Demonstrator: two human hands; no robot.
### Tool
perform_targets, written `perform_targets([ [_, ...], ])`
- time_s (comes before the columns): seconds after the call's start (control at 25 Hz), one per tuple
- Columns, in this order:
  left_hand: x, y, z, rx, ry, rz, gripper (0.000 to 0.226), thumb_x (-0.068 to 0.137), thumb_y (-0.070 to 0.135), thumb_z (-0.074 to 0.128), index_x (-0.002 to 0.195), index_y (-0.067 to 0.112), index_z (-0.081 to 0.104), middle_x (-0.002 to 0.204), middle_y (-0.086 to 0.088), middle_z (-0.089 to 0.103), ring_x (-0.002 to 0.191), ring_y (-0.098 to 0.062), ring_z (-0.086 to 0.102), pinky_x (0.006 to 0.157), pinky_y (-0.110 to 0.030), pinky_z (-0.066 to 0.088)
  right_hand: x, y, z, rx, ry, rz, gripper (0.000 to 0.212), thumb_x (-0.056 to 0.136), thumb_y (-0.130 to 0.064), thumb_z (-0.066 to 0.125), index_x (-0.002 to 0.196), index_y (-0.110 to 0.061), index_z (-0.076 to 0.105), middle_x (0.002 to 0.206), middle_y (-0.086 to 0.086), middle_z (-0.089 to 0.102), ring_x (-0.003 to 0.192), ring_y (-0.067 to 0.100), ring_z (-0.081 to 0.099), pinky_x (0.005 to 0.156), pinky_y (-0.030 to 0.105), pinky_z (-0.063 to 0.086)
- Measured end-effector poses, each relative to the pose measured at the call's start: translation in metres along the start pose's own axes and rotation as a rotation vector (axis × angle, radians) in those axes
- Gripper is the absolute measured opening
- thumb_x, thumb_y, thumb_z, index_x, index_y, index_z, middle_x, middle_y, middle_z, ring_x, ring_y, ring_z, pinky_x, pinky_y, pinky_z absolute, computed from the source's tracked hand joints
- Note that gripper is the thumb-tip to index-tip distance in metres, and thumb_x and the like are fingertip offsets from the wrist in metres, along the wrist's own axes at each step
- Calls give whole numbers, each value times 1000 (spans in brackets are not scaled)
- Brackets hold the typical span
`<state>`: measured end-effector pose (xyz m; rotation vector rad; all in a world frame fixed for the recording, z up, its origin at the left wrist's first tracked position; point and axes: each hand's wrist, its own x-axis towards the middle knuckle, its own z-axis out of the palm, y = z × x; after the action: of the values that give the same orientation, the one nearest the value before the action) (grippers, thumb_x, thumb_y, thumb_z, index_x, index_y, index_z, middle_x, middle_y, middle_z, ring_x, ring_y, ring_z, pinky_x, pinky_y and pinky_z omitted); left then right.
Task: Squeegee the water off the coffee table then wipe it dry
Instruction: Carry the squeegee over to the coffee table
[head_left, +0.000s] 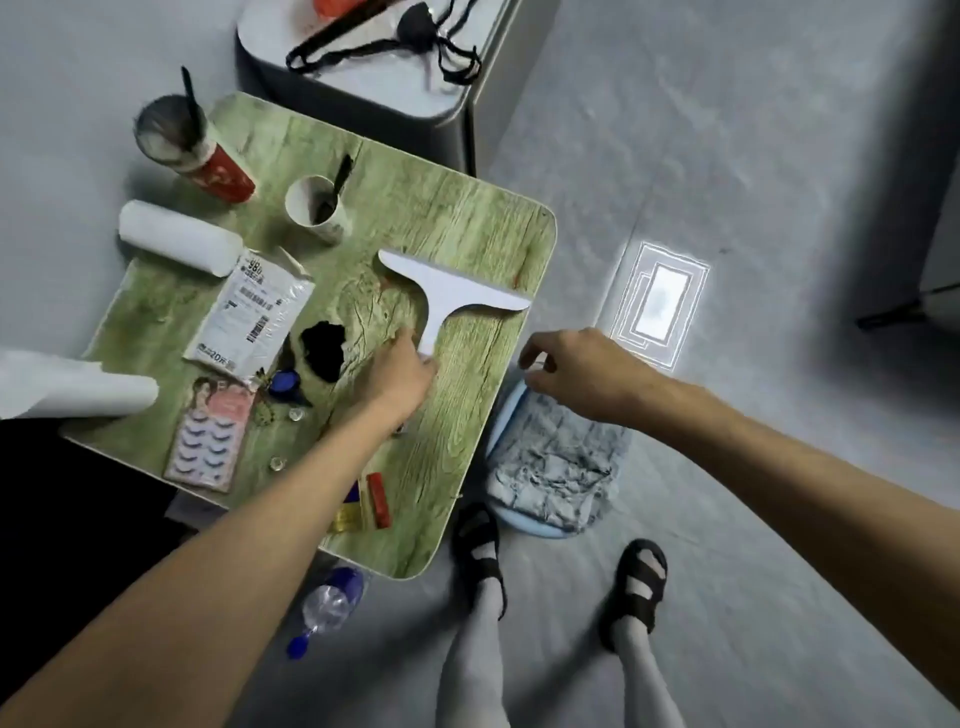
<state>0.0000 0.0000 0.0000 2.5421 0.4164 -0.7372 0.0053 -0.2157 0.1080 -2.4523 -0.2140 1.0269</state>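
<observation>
My forearms are bare, no sleeves. I wear pale grey tights (475, 644) and black strappy sandals (480, 551) at six o'clock.

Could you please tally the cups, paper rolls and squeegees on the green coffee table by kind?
Cups: 2, red cup and white cup
Paper rolls: 2, upper roll and lower roll
Squeegees: 1, white squeegee
Total: 5

A lived-in home room is showing: lashes (205, 447), cups (317, 208) and a parcel (249, 312) are crowding the low table (467, 395).
</observation>
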Motion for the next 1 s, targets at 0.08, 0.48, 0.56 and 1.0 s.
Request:
perform_targets([
  [0.08, 26, -9, 18, 58, 1, -21, 39, 96, 28, 52, 131, 12, 48, 110, -12, 68, 86, -30, 63, 65, -32, 46, 24, 12, 19, 27, 3, 25, 26, 91, -22, 54, 114, -16, 65, 114, 11, 69, 99, 28, 64, 84, 34, 51],
  [0.48, -17, 78, -45, -525, -421, 8, 15, 90, 14, 64, 77, 8, 61, 61, -3, 57, 45, -10, 50, 47, -22, 45, -33, 19, -27, 157, 58, 49, 23, 95, -30, 56, 111, -17, 65, 100, 7, 71, 74, 17, 59, 68, 28, 43],
  [0.56, -54, 127, -68, -670, -480, 58, 11, 87, 10, 67, 77, 8, 63, 53, 3, 60, 41, -6, 51, 41, -17, 44, -71, 15, -58, 271, 90, 57, 23, 96, -32, 54, 109, -16, 65, 89, 5, 71, 69, 16, 62, 66, 30, 48],
  [1.0, -273, 456, -102, -699, -516, 292, 17, 84, 17, 71, 78, 12, 57, 64, -4, 61, 44, -8, 50, 45, -18, 42, -342, 113, -240, 652, 444, 114, 21, 95, -27, 48, 101, -9, 58, 89, 11, 71, 78, 24, 66, 70, 32, 49],
])
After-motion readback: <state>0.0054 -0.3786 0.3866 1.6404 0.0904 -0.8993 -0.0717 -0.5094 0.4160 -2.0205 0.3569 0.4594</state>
